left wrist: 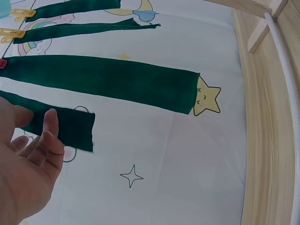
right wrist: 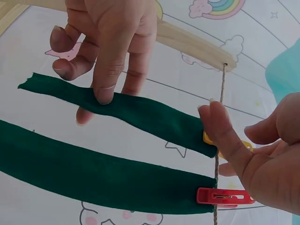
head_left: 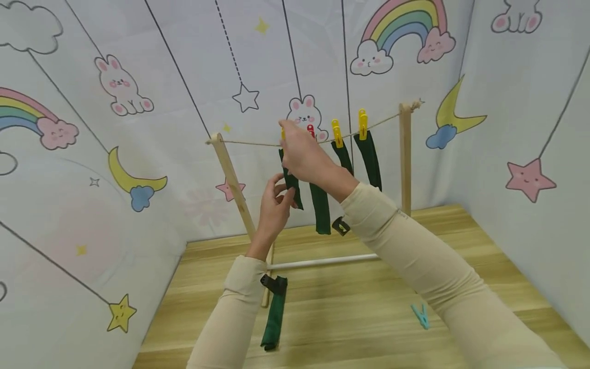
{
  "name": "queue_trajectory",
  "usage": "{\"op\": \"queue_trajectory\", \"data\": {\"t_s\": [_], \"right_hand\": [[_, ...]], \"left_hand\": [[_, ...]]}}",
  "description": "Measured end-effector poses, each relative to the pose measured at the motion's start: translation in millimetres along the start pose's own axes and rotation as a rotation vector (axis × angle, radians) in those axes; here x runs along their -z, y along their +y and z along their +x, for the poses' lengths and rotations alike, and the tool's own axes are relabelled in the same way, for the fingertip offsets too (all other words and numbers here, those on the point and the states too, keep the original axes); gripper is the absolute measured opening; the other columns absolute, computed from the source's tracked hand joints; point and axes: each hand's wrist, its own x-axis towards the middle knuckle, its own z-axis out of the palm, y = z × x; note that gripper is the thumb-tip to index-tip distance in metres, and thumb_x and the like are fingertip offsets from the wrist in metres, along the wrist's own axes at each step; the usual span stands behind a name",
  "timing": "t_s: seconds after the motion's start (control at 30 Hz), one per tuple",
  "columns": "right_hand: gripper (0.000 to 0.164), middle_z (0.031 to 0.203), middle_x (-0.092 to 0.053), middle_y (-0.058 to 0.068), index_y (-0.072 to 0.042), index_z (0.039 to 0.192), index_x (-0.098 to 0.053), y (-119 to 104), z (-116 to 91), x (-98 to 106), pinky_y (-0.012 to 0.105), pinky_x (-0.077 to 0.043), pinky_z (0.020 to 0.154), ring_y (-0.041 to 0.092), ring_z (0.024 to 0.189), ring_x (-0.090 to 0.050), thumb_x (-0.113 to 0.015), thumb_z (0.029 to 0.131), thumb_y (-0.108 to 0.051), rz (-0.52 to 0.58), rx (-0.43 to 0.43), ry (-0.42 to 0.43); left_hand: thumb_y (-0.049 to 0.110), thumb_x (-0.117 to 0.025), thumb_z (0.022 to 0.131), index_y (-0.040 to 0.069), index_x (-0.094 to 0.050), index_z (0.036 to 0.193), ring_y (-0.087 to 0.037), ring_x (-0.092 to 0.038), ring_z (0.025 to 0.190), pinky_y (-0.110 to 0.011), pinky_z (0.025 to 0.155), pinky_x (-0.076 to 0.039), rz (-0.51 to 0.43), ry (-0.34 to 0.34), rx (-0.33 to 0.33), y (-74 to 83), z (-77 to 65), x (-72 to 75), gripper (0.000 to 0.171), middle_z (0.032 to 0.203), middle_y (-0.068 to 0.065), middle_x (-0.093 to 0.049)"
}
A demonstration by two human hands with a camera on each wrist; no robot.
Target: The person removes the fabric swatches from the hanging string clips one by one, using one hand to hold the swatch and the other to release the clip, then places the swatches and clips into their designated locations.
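A short dark green cloth strip (right wrist: pixel 164 119) hangs from the rope (right wrist: pixel 222 89), with a yellow clothespin (right wrist: pixel 248 146) at its upper end. My left hand (head_left: pixel 275 207) pinches this strip partway down between thumb and fingers. Around the yellow clothespin, my right hand (right wrist: pixel 267 154) has its fingers spread and relaxed, partly covering it. Beside it, a red clothespin (right wrist: pixel 225 196) clips a longer green strip (left wrist: pixel 108 79) to the rope. Two more yellow clothespins (head_left: pixel 338 134) hold green strips (head_left: pixel 369 159) farther right.
Wooden posts (head_left: pixel 405 164) carry the rope, with a white rod (head_left: pixel 322 262) low between them. On the wooden table (head_left: pixel 350 318) lie another green strip (head_left: pixel 275 318) and a light blue clothespin (head_left: pixel 420 315). Printed walls close in behind and at both sides.
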Motion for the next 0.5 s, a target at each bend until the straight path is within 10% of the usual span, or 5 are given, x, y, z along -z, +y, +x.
{"op": "queue_trajectory", "data": {"t_s": [0.5], "right_hand": [[0.049,0.133,-0.051,0.019,0.005,0.151,-0.033,0,3,1,0.035,-0.046,0.101,0.027,0.113,-0.051,-0.047,0.106,-0.008,-0.049,-0.035,0.065]], "left_hand": [[0.013,-0.052,0.104,0.004,-0.052,0.135,-0.018,-0.06,0.067,-0.024,0.058,-0.045,0.021,0.068,-0.03,-24.2,9.7,-8.6,0.032,0.111,-0.015,-0.059]]}}
